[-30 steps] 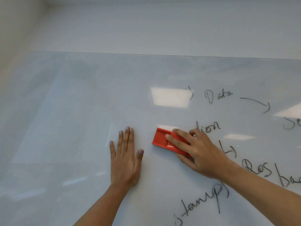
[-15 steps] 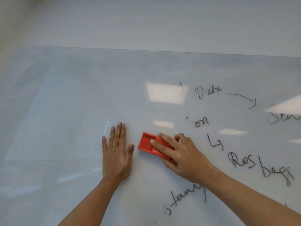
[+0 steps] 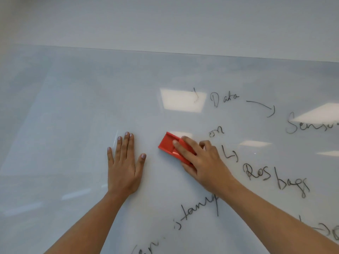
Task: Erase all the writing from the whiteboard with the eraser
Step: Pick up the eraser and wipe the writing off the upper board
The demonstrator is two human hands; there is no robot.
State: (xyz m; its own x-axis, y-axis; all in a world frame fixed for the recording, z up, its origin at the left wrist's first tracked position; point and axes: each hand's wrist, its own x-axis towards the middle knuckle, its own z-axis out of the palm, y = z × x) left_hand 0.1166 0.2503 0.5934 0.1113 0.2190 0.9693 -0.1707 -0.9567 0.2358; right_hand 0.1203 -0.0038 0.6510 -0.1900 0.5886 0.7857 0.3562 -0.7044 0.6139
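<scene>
A large glossy whiteboard (image 3: 73, 110) fills the view. My right hand (image 3: 203, 162) presses a red eraser (image 3: 167, 144) flat against the board near its middle. My left hand (image 3: 124, 165) lies flat on the board just left of the eraser, fingers spread, holding nothing. Black writing covers the board's right and lower part: "Data" (image 3: 224, 99) with an arrow (image 3: 262, 107), "on" (image 3: 216, 132), "Ros bags" (image 3: 275, 178), "Sens" (image 3: 310, 125) and "stamp" (image 3: 198, 209). My right forearm hides part of "stamp".
A plain white wall (image 3: 165, 21) rises above the board's top edge. Ceiling lights reflect as bright patches (image 3: 181, 99) on the board. More writing (image 3: 145, 248) is cut off at the bottom edge and at the lower right corner.
The letters left of "on" have been wiped away. The eraser slid left and then back up and right toward "on". My left hand stayed flat on the board.
</scene>
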